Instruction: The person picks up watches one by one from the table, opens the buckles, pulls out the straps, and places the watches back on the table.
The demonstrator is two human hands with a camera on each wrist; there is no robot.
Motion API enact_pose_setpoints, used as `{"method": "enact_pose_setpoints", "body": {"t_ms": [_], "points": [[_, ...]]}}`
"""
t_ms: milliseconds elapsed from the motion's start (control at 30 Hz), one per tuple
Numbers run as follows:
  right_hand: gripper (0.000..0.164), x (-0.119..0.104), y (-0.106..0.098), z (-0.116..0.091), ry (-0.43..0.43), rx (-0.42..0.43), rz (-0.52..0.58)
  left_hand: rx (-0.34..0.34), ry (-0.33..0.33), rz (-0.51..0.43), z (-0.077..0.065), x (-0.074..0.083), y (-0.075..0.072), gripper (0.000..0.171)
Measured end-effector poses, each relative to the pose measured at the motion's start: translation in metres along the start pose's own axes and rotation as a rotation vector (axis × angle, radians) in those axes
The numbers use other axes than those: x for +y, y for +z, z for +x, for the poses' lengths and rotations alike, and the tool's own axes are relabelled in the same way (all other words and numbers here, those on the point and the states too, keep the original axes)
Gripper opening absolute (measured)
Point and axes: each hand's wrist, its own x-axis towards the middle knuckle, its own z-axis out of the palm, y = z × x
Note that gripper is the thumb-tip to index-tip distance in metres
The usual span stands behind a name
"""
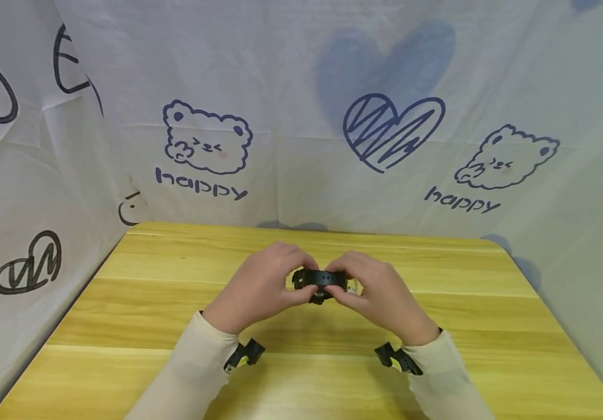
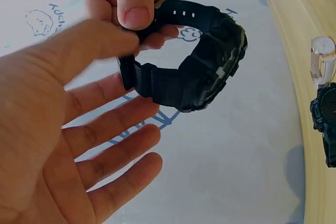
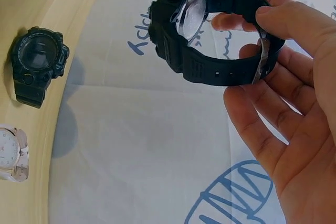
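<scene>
A black sports watch (image 1: 325, 279) with holes in its strap is held up between both hands. My left hand (image 1: 265, 280) pinches the strap between thumb and forefinger; the other fingers extend beside it in the left wrist view. From the opposite side my right hand (image 1: 385, 291) pinches the strap by its metal buckle (image 3: 261, 59). The strap ends meet in a loop at the fingertips, which partly hide the joint. In the right wrist view the watch case (image 3: 178, 19) points away from the right hand, its metal back facing into the loop.
Another black watch (image 3: 38, 59) and a white watch (image 3: 9, 153) lie close together on the wooden table (image 1: 301, 373). White cloth (image 1: 291, 76) with drawn hearts and bears hangs behind the table and along its sides. Both wrists carry small black cameras (image 1: 246, 353) below the sleeves.
</scene>
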Motion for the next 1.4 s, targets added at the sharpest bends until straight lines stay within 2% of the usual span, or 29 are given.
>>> {"method": "enact_pose_setpoints", "body": {"t_ms": [267, 567, 867, 1400], "points": [[0.022, -0.0013, 0.0007, -0.0013, -0.009, 0.001, 0.008, 0.018, 0.069, 0.022, 0.0003, 0.0019, 0.0007, 0.025], [0.023, -0.002, 0.0026, -0.0017, -0.006, -0.008, 0.008, -0.004, 0.05, 0.03, 0.0, 0.0028, 0.0014, 0.023], [0.022, -0.0029, 0.0023, -0.0013, 0.003, -0.012, 0.016, 0.005, 0.062, 0.026, -0.0006, 0.0017, 0.0013, 0.022], [0.023, -0.0029, -0.0042, -0.0023, 0.041, -0.036, 0.117, -0.02, 0.042, 0.005, -0.0007, 0.0012, -0.0042, 0.021]]}}
